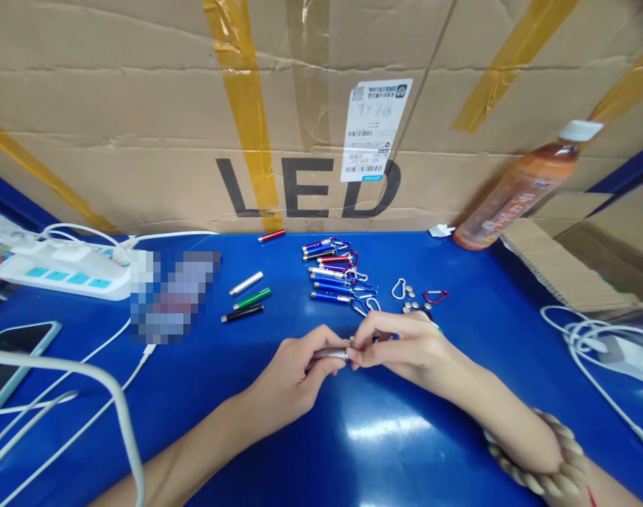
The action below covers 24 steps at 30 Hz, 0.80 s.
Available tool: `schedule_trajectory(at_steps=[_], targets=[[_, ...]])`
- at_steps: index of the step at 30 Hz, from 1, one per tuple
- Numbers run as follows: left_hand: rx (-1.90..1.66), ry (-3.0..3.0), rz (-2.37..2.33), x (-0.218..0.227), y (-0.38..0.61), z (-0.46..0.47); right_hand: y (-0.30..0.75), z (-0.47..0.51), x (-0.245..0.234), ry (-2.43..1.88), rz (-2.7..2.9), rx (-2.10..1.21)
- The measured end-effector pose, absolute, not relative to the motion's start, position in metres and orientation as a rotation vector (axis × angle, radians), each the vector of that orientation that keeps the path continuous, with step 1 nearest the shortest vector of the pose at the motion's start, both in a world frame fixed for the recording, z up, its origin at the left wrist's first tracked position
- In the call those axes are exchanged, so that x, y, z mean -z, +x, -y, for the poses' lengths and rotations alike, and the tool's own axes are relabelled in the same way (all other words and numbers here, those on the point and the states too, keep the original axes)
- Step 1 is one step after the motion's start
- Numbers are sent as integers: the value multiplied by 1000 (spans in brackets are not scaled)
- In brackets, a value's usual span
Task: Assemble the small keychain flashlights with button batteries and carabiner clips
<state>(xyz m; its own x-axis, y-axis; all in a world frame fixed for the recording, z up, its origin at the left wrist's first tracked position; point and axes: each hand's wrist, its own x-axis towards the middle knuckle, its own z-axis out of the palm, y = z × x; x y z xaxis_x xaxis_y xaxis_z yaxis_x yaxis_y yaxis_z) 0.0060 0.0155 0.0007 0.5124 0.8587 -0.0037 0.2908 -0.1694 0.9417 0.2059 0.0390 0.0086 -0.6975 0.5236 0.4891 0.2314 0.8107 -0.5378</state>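
My left hand [305, 366] is closed around a silver mini flashlight tube [332, 353], held level just above the blue table. At the tube's right end, the thumb and fingers of my right hand [400, 343] are pinched together; the small part between them is mostly hidden. Beyond my hands lies a row of assembled mini flashlights [332, 287] in several colours, with carabiner clips attached. A loose silver clip [399, 289], a red clip [436, 296] and several small button cells [413, 305] lie past my right hand.
Loose silver [246, 283], green [252, 298] and black [241, 313] tubes lie left, a red one [271, 236] farther back. A power strip [72, 274], phone [22, 352] and cables occupy the left. A cardboard box [157, 155] stands behind; a drink bottle [516, 193] leans right.
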Motion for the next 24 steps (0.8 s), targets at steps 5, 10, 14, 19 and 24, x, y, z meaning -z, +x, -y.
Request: schedule_trajectory(at_steps=[5,10,14,19,24], targets=[[-761,1581,-932,3,8,-13,203,-37,-5,-610,2229,-757],[-744,1510,-900,-3,10,-12,199,-34,-4,-550,2084,-828],[-630,1570,-929,-6,6,-18,201,-38,-12,-606,2183,-843],[-485,1534,-872,-8,1,-25,206,-39,-18,-647,2368,-729],[-363,1505,-814,-10,-2,-25,207,-35,-17,-613,2422,-643]])
